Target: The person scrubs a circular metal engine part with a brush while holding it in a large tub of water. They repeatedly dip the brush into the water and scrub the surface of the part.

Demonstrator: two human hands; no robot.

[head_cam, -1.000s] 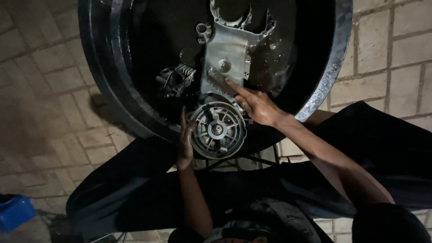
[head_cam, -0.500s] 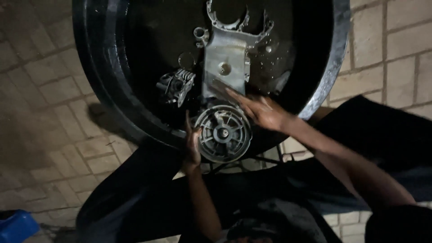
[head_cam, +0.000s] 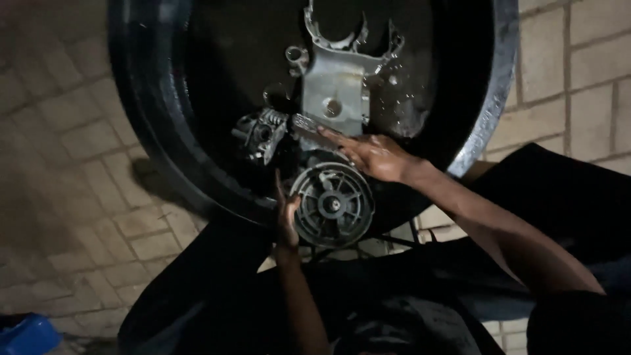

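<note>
1. Large black basin (head_cam: 158, 131) sits on a brick floor (head_cam: 72, 217), metal engine parts inside it.
2. Left hand (head_cam: 286, 213) braces the round finned cover (head_cam: 333, 204) at the basin's 6 o'clock rim; its grip is spread flat against the cover's 9 o'clock edge.
3. Right hand (head_cam: 374, 156), wet, fingers extended, pins a small brush-like tool (head_cam: 306, 123) against the grey casting (head_cam: 338, 92).
4. Small dark finned part (head_cam: 261, 131) lies at 9 o'clock of the casting.
</note>
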